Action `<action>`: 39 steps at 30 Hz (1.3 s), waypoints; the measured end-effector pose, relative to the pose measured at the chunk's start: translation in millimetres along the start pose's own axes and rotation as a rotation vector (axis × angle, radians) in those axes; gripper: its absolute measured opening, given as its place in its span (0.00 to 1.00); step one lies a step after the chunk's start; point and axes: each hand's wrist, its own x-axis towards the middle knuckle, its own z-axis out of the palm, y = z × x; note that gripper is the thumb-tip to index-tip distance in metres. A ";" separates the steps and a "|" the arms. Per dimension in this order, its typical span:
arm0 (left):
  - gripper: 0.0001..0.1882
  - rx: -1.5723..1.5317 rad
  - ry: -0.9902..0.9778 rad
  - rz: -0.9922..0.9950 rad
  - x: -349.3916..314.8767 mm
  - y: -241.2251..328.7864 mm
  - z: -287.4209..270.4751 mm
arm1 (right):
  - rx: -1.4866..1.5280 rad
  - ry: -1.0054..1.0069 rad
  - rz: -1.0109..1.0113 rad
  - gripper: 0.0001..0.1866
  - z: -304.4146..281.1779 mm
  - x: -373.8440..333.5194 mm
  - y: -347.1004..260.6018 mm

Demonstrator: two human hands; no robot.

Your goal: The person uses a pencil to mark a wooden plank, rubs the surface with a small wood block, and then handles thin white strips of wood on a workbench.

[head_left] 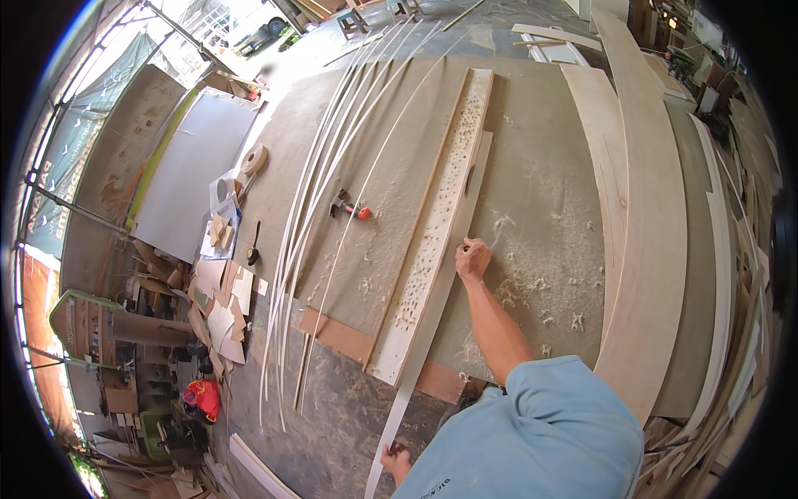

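Note:
A long pale strip runs lengthwise along the right side of a narrow white board, and its near end reaches past the board toward me. The board's surface is dotted with many small tan spots, and a thin brown edge lines its left side. My right hand is closed at the strip's right edge, about midway along; what its fingers grip is hidden. Near the lower end of the strip, my left hand has its fingers curled against the strip's edge. A dark narrow mark shows on the strip's far part.
Beneath lies a large dusty panel with scattered shavings. Several thin white strips stretch along the left, near a red-and-black hammer. A tape roll and cardboard scraps lie farther left. Long wooden boards are stacked on the right.

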 end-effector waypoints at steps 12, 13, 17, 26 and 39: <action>0.14 0.432 -0.216 -0.009 -28.6 23.3 0.1 | -0.019 0.101 -0.013 0.09 14.4 20.5 11.1; 0.14 0.430 -0.221 -0.005 -34.9 20.8 12.5 | -0.014 0.104 -0.013 0.09 13.4 25.9 11.4; 0.16 0.434 -0.118 0.105 -48.2 12.1 25.5 | -0.040 0.106 -0.004 0.10 13.4 33.3 4.6; 0.11 0.326 -0.050 0.102 -35.4 10.6 21.6 | -0.053 0.087 0.023 0.09 4.3 -33.6 -6.8; 0.07 0.261 0.118 -0.095 -57.9 -18.3 97.8 | -0.044 0.160 0.006 0.07 16.5 33.2 3.8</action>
